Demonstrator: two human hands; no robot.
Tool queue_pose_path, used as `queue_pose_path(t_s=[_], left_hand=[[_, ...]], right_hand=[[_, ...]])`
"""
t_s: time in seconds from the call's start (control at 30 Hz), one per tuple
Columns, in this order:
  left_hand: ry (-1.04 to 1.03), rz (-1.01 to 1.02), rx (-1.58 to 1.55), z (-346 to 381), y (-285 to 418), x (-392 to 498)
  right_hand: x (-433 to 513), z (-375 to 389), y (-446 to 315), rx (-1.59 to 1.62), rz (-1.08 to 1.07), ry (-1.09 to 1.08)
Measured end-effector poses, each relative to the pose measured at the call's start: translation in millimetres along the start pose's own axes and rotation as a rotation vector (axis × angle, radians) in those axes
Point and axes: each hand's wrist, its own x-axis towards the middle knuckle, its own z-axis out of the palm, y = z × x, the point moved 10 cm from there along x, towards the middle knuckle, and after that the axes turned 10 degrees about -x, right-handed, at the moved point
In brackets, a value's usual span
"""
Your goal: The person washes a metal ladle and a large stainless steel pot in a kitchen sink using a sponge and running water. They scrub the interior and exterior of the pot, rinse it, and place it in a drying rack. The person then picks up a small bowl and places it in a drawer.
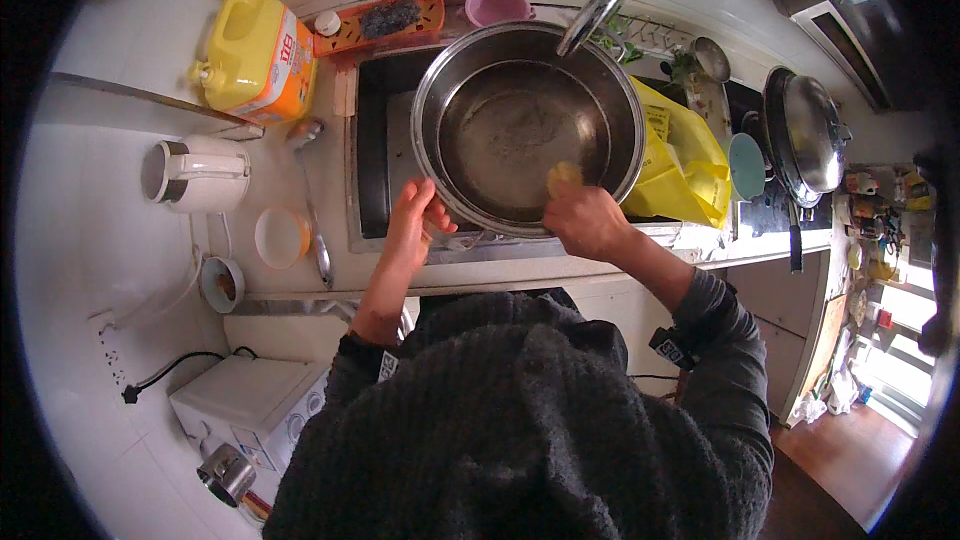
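Observation:
A wide stainless-steel pot [525,135] rests over the sink [375,165] under the faucet [604,4]. Its bottom looks wet, with a dull patch in the middle. My right hand [589,221] reaches over the front rim, with its fingers closed on a small yellow sponge-like piece [564,177] against the inner wall. At the front left of the rim is my left hand [414,221], thumb by the metal edge and fingers partly curled. Whether it grips the rim cannot be made out.
Left of the sink stand a yellow detergent jug [251,60], a white electric kettle [202,174], a bowl [279,238] and a long ladle [313,217]. A yellow plastic bag [679,157] lies to the right. Beyond it, a lidded wok [806,135] sits on the stove, handle jutting forward.

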Motion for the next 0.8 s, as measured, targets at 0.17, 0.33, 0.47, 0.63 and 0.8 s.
queue_pose_path(t_s=[0.17,0.33,0.47,0.63,0.8], left_hand=[[0.128,0.451,0.987,3,60,54],[0.167,0.440,0.897,-6,55,80],[0.195,0.459,0.847,6,57,77],[0.131,0.514,0.643,31,68,57],[0.056,0.514,0.661,47,73,51]], right_hand=[[4,14,-7,-0.058,0.063,-0.159],[-3,26,5,0.389,-0.006,-0.601],[17,43,90,0.146,0.291,-0.406],[27,113,168,-0.155,0.788,-0.124],[50,199,181,-0.095,0.909,-0.355]])
